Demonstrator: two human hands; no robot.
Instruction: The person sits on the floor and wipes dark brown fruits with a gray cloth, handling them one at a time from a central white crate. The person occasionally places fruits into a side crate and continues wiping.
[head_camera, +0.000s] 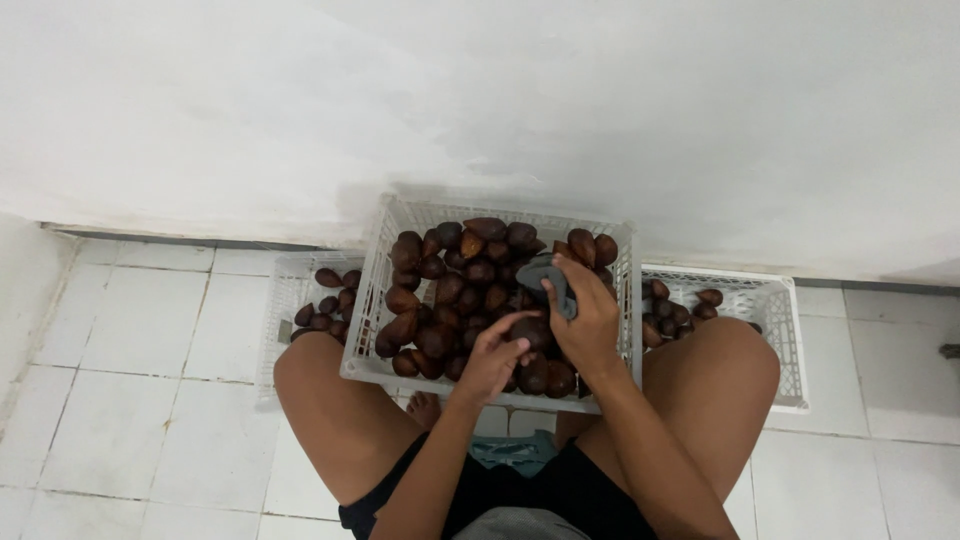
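A dark brown, scaly snake fruit (530, 330) sits atop the heap in the white crate (385, 300), gripped by the left hand (495, 360) fingers at its seven o'clock; the right hand (590, 320) fingers clasp a grey cloth (553, 280) at its one o'clock.

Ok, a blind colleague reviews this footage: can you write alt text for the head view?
A seated person's left hand grips a brown scaly fruit while the right hand presses a grey cloth on it, over a white crate full of such fruit. Two more crates flank it on white tiles.
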